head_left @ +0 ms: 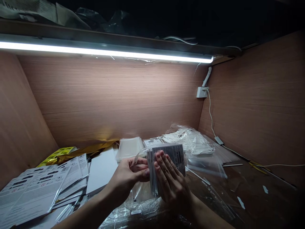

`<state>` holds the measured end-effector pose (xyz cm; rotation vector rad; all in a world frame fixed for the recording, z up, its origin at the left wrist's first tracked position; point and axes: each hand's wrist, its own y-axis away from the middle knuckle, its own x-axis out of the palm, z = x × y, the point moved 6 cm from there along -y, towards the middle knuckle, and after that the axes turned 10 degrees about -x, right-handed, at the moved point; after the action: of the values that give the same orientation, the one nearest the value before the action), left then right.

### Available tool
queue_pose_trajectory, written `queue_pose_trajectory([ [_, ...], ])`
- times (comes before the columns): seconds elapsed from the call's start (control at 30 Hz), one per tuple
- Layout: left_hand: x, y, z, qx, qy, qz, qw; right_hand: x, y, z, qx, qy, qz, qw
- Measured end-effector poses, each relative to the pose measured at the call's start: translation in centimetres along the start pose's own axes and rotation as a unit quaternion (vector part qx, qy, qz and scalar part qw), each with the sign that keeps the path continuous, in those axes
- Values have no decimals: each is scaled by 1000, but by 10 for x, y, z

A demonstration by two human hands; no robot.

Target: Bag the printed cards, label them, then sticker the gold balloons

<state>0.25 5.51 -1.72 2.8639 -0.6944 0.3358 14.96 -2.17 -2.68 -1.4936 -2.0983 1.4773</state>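
Observation:
My left hand (130, 176) and my right hand (170, 181) meet low in the middle of the view around a stack of grey printed cards (175, 154). The right hand's fingers press flat against the front of the stack. The left hand's thumb and fingers pinch its left edge, where a clear plastic sleeve (140, 152) curls up beside the cards. The stack stands nearly upright above crumpled clear wrapping (140, 206) on the desk.
Packaged printed sheets (40, 187) are piled at the left, with gold foil (88, 149) and a white box (102, 170) behind. A bag of white sticks (190, 140) lies at the back right. Cables (238, 152) run along the right wall. Wooden walls enclose the desk on three sides.

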Motion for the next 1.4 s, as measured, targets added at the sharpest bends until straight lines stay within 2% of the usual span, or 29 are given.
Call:
queue_pose_trajectory([
  [0.13,0,2,-6,-20,-19,-22,999,-2,-2,-3,8,-12,0,1000],
  [0.27,5,8,-25,-11,-71,38,997,-3,-3,-5,3,-15,8,1000],
  [0.37,7,8,-24,-3,-76,53,996,-2,-3,-4,0,-23,7,1000],
  [0.47,8,3,-13,13,-56,31,998,0,-4,-1,-6,-31,7,999],
  [0.57,6,-2,-2,30,-39,-14,999,4,-6,2,-13,-28,14,999],
  [0.67,3,-3,0,21,-40,-35,998,7,-7,3,-16,-28,19,999],
  [0.73,1,-3,-4,3,-52,-23,998,7,-8,3,-16,-36,18,999],
  [0.9,6,2,-19,-9,-73,53,996,8,-6,1,-2,-48,19,999],
  [1.0,12,5,-18,-8,-64,65,996,8,-4,0,4,-50,15,999],
  [1.17,17,6,-8,1,-29,21,999,6,-5,2,-3,-56,19,998],
  [1.4,14,3,3,23,4,-34,999,13,-7,6,-18,-62,70,995],
])
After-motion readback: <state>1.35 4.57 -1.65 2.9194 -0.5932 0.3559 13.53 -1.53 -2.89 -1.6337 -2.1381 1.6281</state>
